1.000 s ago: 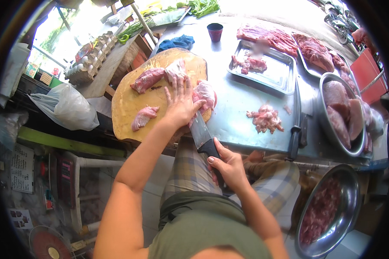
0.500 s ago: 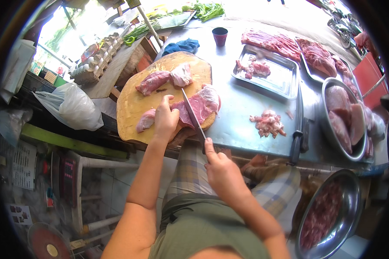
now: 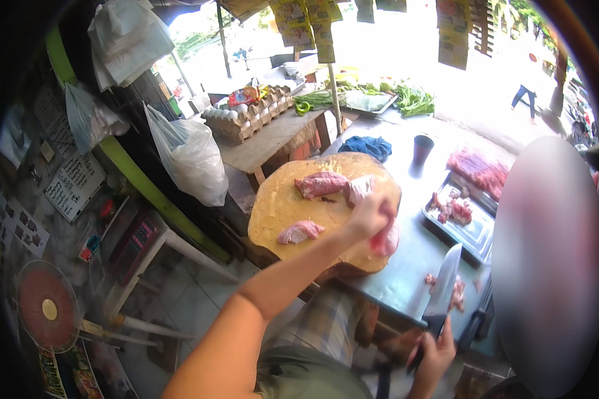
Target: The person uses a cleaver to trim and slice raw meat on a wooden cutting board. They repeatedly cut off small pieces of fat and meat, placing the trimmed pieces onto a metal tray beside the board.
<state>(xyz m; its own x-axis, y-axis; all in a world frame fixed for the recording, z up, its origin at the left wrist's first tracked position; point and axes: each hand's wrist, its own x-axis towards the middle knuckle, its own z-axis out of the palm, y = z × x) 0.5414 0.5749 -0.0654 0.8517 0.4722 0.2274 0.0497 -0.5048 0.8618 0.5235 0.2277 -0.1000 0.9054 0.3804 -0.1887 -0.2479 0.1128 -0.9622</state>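
A round wooden chopping board (image 3: 266, 213) bears pieces of raw meat. At its right side my left hand (image 3: 366, 223), smeared by motion, is closed on a pink slab of meat (image 3: 385, 241). A dark red piece of meat (image 3: 319, 184) and a paler piece (image 3: 359, 189) lie toward the far side. One small chunk of meat (image 3: 301, 232) rests by itself at the near left. Right of the board, my right hand (image 3: 436, 352) grips the black handle of a knife (image 3: 444, 282), its broad blade pointing up and away, apart from the meat.
Meat scraps (image 3: 457, 296) lie on the metal table (image 3: 393, 279) behind the knife. Farther back are a metal tray (image 3: 472, 243) with meat, a dark cup (image 3: 422, 149) and a blue cloth (image 3: 366, 147). Egg trays (image 3: 253, 113) stand at the left. A blurred oval hides the far right.
The view has swung left. The knife has left the slab and moved right, off the board, with its blade raised. My left hand has shifted onto the slab at the board's right side.
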